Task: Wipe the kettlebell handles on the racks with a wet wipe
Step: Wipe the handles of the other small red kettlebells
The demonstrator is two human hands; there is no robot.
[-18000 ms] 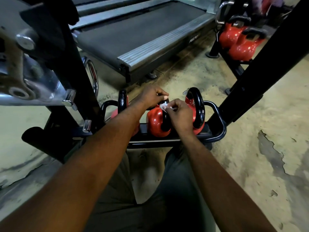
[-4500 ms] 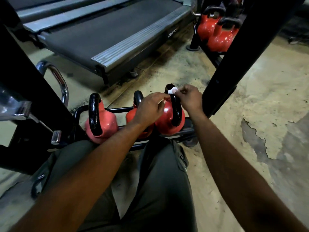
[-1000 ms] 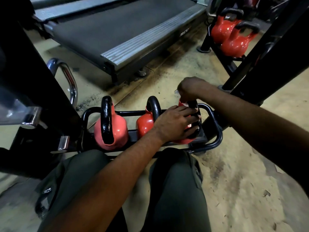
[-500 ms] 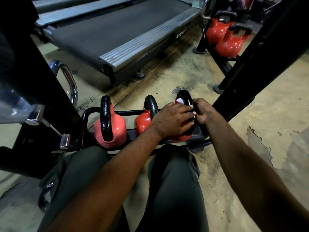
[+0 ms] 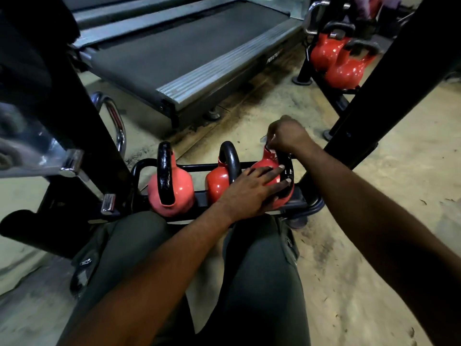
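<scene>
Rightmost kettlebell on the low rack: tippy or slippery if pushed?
Likely heavy for its size: the rightmost kettlebell looks like coated metal. Probably won't tip, seated in the rack with the left hand flat on it. Its glossy shell may be slick.

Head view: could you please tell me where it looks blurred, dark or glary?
In the head view, the chrome plate at left is smeared and glary, the far kettlebells are soft, the right arm sinks into shadow, and the middle kettlebell shows highlights.
</scene>
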